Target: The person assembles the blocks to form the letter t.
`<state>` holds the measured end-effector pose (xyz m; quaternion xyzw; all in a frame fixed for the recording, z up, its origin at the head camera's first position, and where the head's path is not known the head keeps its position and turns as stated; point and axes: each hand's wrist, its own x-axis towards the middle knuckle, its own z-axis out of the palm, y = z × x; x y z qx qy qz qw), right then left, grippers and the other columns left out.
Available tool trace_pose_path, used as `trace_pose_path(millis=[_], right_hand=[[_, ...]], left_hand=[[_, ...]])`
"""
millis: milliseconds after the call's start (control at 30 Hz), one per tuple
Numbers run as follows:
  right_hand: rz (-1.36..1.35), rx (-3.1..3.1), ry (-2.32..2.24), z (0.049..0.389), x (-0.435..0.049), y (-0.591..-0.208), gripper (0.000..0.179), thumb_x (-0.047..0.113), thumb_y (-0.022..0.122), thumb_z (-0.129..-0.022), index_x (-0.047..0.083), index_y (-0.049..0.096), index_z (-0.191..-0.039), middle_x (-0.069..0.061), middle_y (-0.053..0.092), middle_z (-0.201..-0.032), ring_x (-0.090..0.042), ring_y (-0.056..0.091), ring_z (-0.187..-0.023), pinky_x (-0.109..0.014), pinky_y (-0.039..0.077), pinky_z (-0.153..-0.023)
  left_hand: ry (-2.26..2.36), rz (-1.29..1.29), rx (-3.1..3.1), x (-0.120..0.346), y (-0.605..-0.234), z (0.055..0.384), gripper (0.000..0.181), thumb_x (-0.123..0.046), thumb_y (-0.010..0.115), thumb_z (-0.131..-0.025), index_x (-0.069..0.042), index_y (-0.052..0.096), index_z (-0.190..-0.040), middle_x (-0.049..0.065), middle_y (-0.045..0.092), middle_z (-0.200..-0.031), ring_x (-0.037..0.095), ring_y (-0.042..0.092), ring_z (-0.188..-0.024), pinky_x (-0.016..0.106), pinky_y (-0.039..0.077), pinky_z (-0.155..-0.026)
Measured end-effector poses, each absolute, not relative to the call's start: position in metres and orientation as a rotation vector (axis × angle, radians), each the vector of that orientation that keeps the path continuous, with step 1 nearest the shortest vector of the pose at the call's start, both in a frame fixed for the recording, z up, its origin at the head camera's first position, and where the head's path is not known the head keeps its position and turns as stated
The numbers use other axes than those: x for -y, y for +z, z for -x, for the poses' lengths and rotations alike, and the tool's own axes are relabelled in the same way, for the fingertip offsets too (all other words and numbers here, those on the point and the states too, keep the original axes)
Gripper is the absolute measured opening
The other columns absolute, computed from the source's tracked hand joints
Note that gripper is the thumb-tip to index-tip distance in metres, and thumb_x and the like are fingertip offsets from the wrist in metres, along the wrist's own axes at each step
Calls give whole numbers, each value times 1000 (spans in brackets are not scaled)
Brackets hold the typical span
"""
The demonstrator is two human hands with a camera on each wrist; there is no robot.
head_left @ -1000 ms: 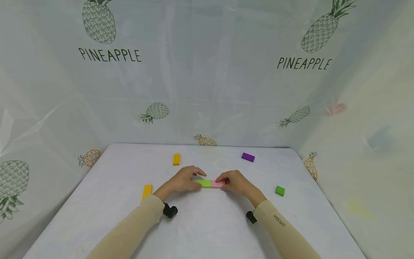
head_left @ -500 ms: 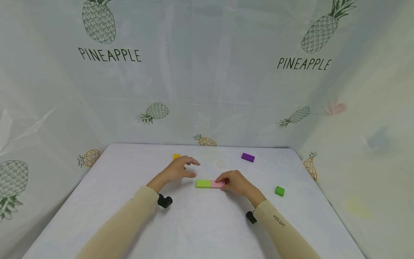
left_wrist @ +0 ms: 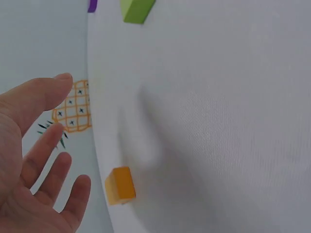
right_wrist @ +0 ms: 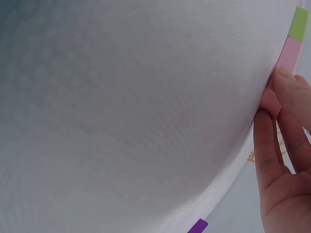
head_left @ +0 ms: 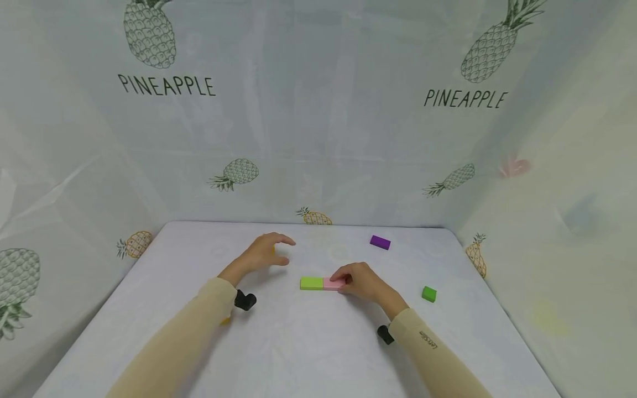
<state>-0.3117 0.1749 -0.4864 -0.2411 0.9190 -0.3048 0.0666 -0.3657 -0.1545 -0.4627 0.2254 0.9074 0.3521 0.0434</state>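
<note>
On the white table a light green block (head_left: pixel 311 283) and a pink block (head_left: pixel 332 283) lie end to end, touching. My right hand (head_left: pixel 365 282) pinches the pink block's right end between thumb and fingers, as the right wrist view also shows, with the pink block (right_wrist: pixel 290 56) flat on the cloth. My left hand (head_left: pixel 259 253) hovers at the back left, fingers spread and holding nothing. An orange block (left_wrist: pixel 121 186) stands on the table near it; in the head view that hand mostly hides it.
A purple block (head_left: pixel 380 242) lies at the back right and a darker green block (head_left: pixel 429 294) at the right. Another orange block (head_left: pixel 226 320) peeks from beneath the left sleeve (head_left: pixel 199 315). Behind the table (head_left: pixel 318 354) hangs a pineapple-print curtain (head_left: pixel 318 121).
My left hand has let go of the light green block and moved left and back, over the rear orange block. My right hand stays on the pink block.
</note>
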Motion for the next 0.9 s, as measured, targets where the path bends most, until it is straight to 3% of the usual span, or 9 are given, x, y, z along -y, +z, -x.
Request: trace_pose_path(millis=[300,900], right_hand=[[739,-2763,-924,314,-177,-490,27,3,83,-91,20,82,-112,7,75,-108,-12,60,-95,-30,56,-86],[779,-2762,-932,312,-175,-487,25,1,82,-91,15,81,-112,6,74,-106,-15,60,-94,-28,54,-83]], left_hand=[[1011,-703,-2802,168,-468,380,60,-18,85,-91,-18,63,-147,12,50,-159,41,37,-149,64,29,-123],[947,-661,-2796,190,-469,402,71,-18,86,-89,-16,55,-153,16,39,-167,43,37,-149,66,28,-124]])
